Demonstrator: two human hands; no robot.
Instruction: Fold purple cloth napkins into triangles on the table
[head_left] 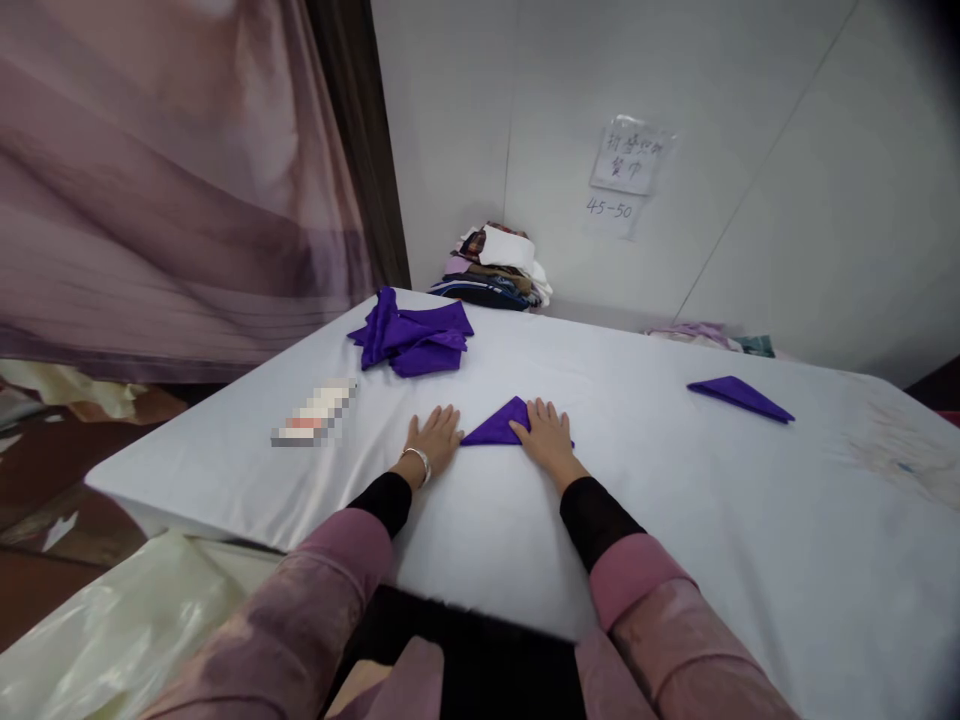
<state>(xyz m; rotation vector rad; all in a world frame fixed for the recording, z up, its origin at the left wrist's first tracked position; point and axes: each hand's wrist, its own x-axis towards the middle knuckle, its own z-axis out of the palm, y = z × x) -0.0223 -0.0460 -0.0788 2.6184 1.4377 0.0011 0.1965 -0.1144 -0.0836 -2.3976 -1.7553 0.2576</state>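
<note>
A purple cloth napkin (pixel 495 425), folded into a triangle, lies on the white-covered table (pixel 480 530) in front of me. My right hand (pixel 546 435) rests flat on its right part, fingers stretched out, hiding some of that side. Beside the napkin's left corner my left hand (pixel 435 440) lies flat on the tablecloth with its fingers extended, a silver bracelet on the wrist. Further right sits another folded purple napkin (pixel 739 397). At the back left is a loose heap of purple napkins (pixel 412 335).
A pixelated flat object (pixel 315 412) lies on the table's left side. Behind the table stand piled folded clothes (pixel 499 265). Paper signs (pixel 628 165) hang on the wall. A pink curtain (pixel 172 170) drapes at left, and plastic sheeting (pixel 127 630) is at lower left.
</note>
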